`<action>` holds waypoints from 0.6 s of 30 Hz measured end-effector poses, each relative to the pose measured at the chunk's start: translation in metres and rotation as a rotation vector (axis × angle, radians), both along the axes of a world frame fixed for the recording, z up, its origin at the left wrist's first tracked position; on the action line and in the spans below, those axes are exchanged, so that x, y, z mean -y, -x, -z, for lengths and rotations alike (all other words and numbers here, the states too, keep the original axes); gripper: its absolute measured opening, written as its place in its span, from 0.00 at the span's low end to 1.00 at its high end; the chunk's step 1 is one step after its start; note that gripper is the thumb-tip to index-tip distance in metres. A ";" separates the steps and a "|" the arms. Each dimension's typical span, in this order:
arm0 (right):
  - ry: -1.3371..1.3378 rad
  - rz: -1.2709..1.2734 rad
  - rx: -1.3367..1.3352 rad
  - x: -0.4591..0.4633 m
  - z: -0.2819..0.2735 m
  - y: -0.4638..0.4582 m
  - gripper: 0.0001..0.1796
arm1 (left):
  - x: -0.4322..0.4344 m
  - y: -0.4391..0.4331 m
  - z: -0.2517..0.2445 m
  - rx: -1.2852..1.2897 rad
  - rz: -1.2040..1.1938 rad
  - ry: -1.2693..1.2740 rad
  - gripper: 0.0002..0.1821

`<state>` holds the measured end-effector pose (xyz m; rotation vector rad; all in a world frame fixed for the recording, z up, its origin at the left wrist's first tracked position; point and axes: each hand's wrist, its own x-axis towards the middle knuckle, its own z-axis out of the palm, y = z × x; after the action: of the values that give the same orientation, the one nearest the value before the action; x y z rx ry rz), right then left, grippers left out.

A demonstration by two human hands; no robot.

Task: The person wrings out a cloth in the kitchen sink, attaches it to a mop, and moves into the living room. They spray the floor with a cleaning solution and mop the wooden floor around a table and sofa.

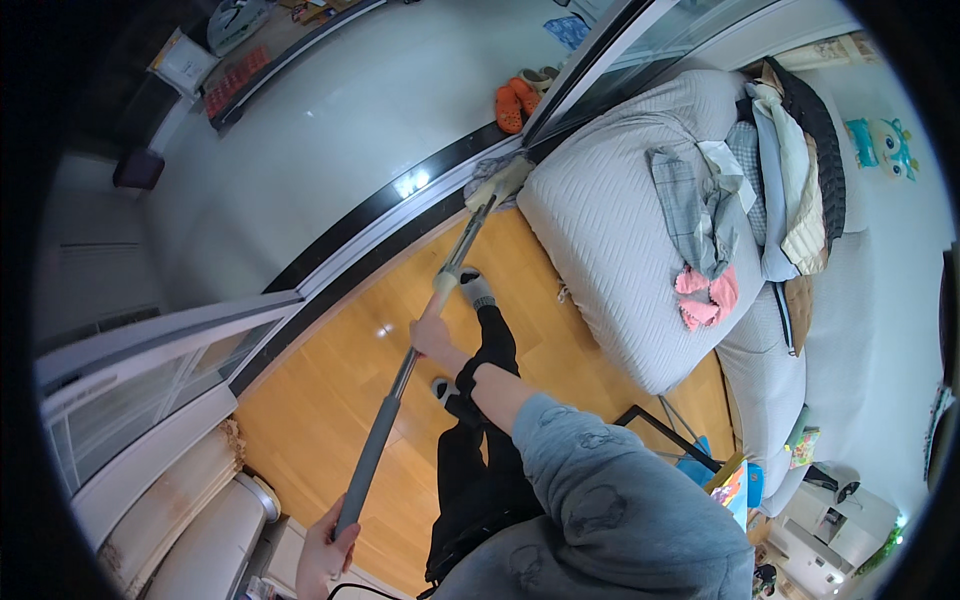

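A mop runs diagonally before me, with a steel pole and a grey grip sleeve [370, 463]. My left hand [327, 551] is closed around the lower end of that sleeve. Farther up, my right hand [432, 334] grips the bare pole just below a cream collar [445, 282]. The cream mop head [501, 182], with grey mop material around it, lies on the sliding door's threshold, close to the corner of a quilted grey sofa [592, 195]. Part of the threshold is hidden under it.
Wooden flooring [352, 360] surrounds my feet. The door track [375, 217] separates it from pale tiles [322, 157]. Orange clogs [513, 103] stand beyond the track by a glass door panel [600, 75]. Clothes [701, 210] lie on the sofa. A black-framed stand [651, 421] is at right.
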<state>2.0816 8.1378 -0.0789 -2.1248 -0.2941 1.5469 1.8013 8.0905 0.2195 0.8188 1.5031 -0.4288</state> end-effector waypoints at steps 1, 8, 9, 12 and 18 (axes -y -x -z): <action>-0.018 -0.011 -0.009 0.012 -0.002 0.020 0.47 | 0.020 0.017 -0.001 -0.014 -0.030 0.009 0.32; -0.091 -0.035 -0.179 0.092 0.000 0.075 0.48 | 0.130 0.068 -0.007 0.028 -0.190 0.021 0.31; -0.083 -0.046 -0.171 0.095 0.002 0.074 0.48 | 0.133 0.067 -0.007 0.056 -0.174 0.025 0.31; -0.069 -0.067 -0.150 0.098 0.009 0.065 0.47 | 0.129 0.054 -0.005 0.110 -0.187 0.047 0.32; -0.070 0.048 0.132 0.091 0.032 0.033 0.42 | 0.104 0.008 0.006 0.000 -0.127 0.052 0.33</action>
<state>2.0487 8.0470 -0.1108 -2.1671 -0.3356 1.3526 1.7935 7.9865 0.2137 0.6783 1.5279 -0.3716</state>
